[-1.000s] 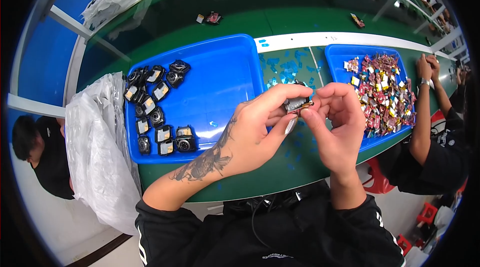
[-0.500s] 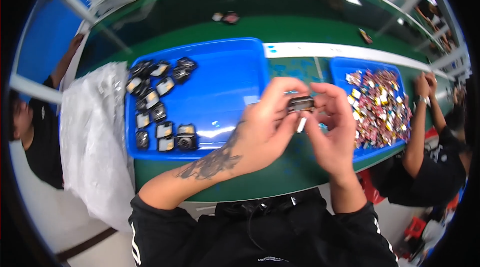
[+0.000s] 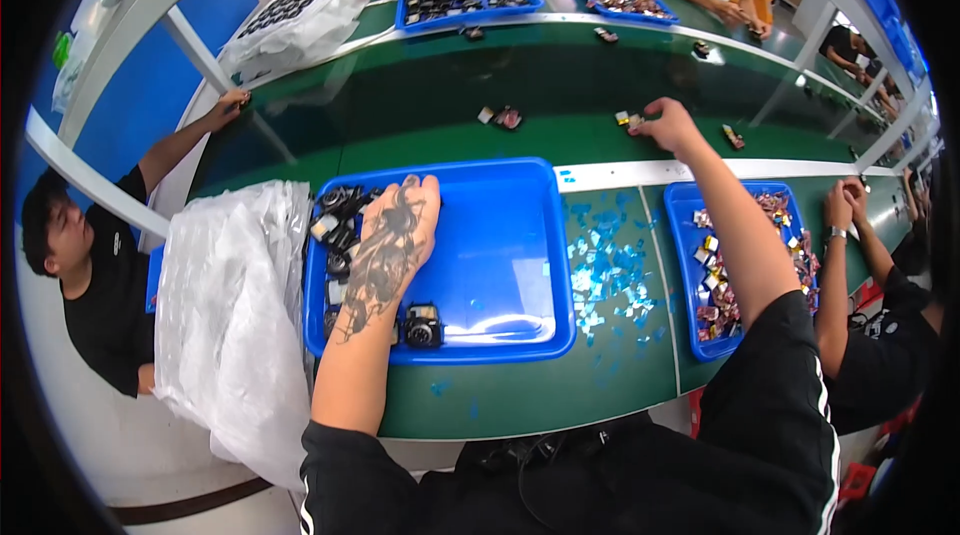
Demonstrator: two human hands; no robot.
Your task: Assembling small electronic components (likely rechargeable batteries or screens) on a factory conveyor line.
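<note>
Two hands reach apart across the desk (image 3: 500, 395). At far left lies a clear plastic bag (image 3: 235, 325). Beside it, your left hand (image 3: 395, 235) rests palm down in the large blue tray (image 3: 500, 255), fingers loosely spread over the black parts (image 3: 340, 220) heaped along the tray's left wall; whether it grips one, you cannot tell. Blue foil scraps (image 3: 605, 275) litter the desk between the trays. A smaller blue tray (image 3: 690, 275) at right holds colourful pieces. Your right hand (image 3: 668, 125) stretches to the conveyor belt (image 3: 400, 105), fingertips pinched narrow at a small part (image 3: 630, 120).
</note>
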